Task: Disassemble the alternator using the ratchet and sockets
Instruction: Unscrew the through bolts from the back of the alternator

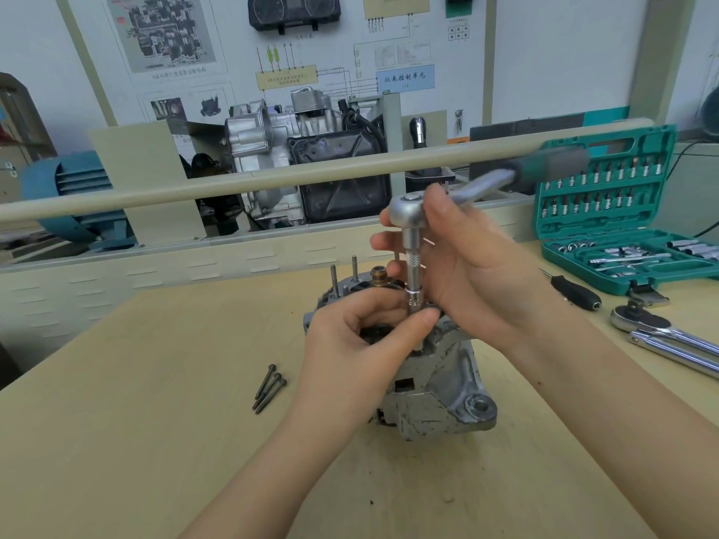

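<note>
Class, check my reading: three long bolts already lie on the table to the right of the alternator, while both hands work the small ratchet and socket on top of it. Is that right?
Not quite. The head view shows the three bolts lying to the left of the alternator, not the right. The rest holds: the left hand and right hand work the small ratchet and socket on top of it.

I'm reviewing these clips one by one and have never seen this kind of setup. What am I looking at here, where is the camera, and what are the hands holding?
There is no robot: one camera, worn on a person's head, looks down at their two bare hands over a wooden table. A metal alternator stands on it. The right hand grips a small ratchet by its head and extension; its handle is blurred. The left hand pinches the socket at the bottom, steadying it on the alternator. Three long bolts lie loose to the left. On the right lie an open green socket set, a larger ratchet and a black-handled tool.
</note>
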Available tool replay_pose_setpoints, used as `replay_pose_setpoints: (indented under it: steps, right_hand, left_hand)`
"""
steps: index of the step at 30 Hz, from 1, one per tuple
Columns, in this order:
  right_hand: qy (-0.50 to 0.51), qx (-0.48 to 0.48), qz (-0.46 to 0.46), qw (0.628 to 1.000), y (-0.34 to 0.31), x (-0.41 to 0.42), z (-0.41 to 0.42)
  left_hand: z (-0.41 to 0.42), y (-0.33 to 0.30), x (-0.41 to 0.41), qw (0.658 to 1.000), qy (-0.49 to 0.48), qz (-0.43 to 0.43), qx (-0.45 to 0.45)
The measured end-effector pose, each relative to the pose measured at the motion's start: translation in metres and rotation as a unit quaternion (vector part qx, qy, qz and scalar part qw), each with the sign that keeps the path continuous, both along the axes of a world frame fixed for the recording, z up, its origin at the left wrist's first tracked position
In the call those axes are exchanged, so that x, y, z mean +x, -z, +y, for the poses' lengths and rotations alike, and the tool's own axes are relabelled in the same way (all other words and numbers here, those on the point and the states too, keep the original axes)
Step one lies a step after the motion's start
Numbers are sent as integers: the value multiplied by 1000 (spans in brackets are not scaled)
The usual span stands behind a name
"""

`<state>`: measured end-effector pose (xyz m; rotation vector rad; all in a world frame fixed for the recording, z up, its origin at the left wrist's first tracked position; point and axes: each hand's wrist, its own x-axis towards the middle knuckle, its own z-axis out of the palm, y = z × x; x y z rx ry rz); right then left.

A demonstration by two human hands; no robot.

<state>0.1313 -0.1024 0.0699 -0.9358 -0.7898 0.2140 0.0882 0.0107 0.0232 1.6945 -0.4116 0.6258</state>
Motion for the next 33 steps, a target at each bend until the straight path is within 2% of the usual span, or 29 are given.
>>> replay_pose_setpoints:
  steps: [3, 10, 19, 26, 33]
  right_hand:
    - [-3, 8, -7, 1000, -1, 0, -1]
    - [-40, -64, -21, 997, -1, 2, 0]
    - [-18, 16, -15, 1000, 0, -3, 0]
    - [-27, -26, -3, 999, 1, 3, 0]
    - [-1, 2, 3, 1000, 1, 0, 0]
  left_hand:
    - [1, -1, 0, 1000, 3, -1, 7]
    - [-1, 0, -2, 997, 31, -12, 63]
    - [-3, 4, 0, 1000, 1, -15, -9]
    - [-1, 3, 0, 999, 7, -15, 33]
    - [-3, 5, 1, 1000, -20, -13, -14]
